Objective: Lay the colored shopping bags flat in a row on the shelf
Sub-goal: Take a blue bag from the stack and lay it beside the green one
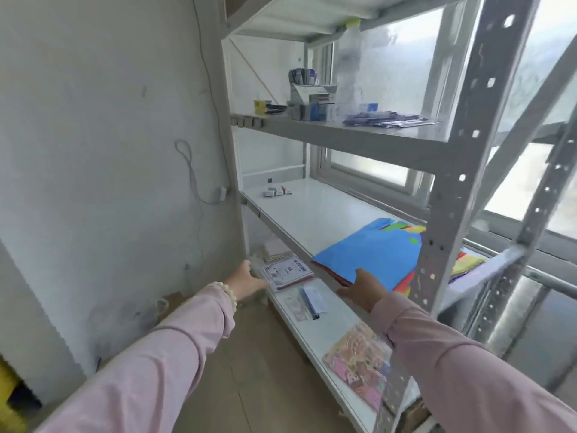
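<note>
A stack of colored shopping bags (371, 251) lies on the white middle shelf (312, 214), a blue bag on top, with red, yellow and green edges showing underneath. My right hand (363, 287) reaches to the stack's near edge, fingers apart, thumb just touching the blue bag. My left hand (246, 278) hovers lower, in front of the bottom shelf near an A4 paper pack (285, 271), fingers spread and holding nothing. A grey shelf upright (443, 214) hides the right part of the stack.
Small boxes (278, 191) sit at the far left of the middle shelf. The bottom shelf holds a blue-white packet (312, 300) and a bag of rubber bands (359, 357). The upper shelf carries boxes (312, 104) and packets. A wall stands left, a window behind.
</note>
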